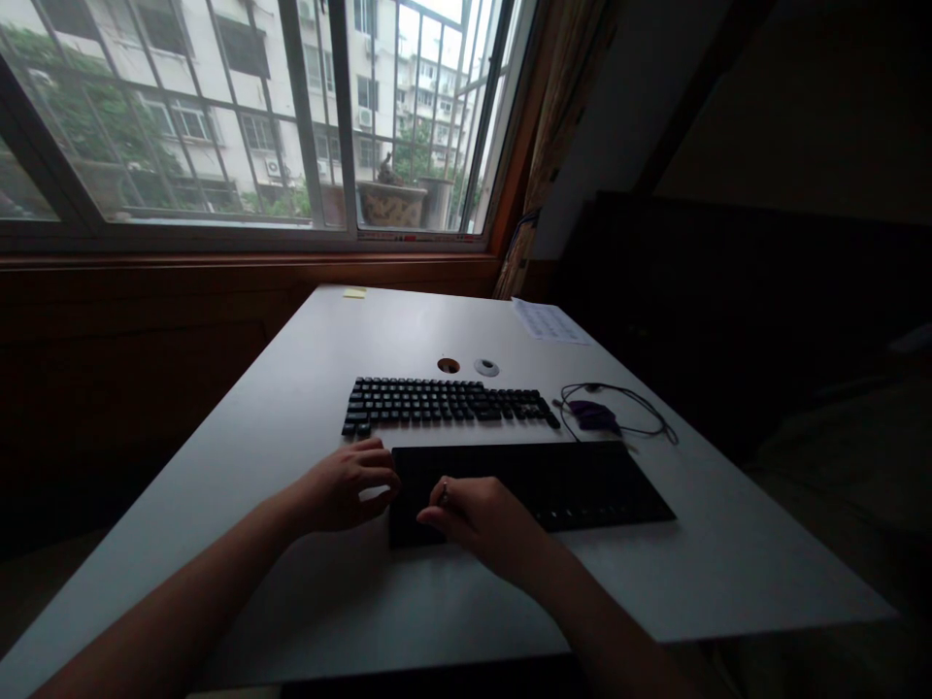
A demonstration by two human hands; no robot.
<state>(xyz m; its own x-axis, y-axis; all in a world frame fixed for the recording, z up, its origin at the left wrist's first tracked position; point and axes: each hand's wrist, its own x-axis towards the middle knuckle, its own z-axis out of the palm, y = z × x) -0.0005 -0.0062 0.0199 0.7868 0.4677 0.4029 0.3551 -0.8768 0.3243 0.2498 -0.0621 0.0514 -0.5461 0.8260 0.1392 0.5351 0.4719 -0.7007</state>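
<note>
Window (336, 126), barred outside; red marks along its lower frame, too small to read.

White table (283, 408) below it, running toward the person.

Black keyboard base (582, 476) lies flat near the table's front edge, between and beyond the hands; small light marks along its near right part, illegible.

Black keys (422, 400) set out in rows just beyond the base; legends too small to make out.

Left hand (349, 487): at the base's left end, thumb and fingers curved around a gap. Cannot tell whether the tips grip anything.

Right hand (477, 519): over the left part of the base, fingers closed on a small shiny thing (444, 492), kind unclear.

Paper sheet (551, 322) at the far right corner; printed lines, unreadable at this size.

Dark cable (641, 397), looped around a purple cloth (593, 416), right of the keys.

White round cover (485, 368) beside a round hole (448, 366), beyond the keys.

Yellow notes (354, 292) at the far left corner.
</note>
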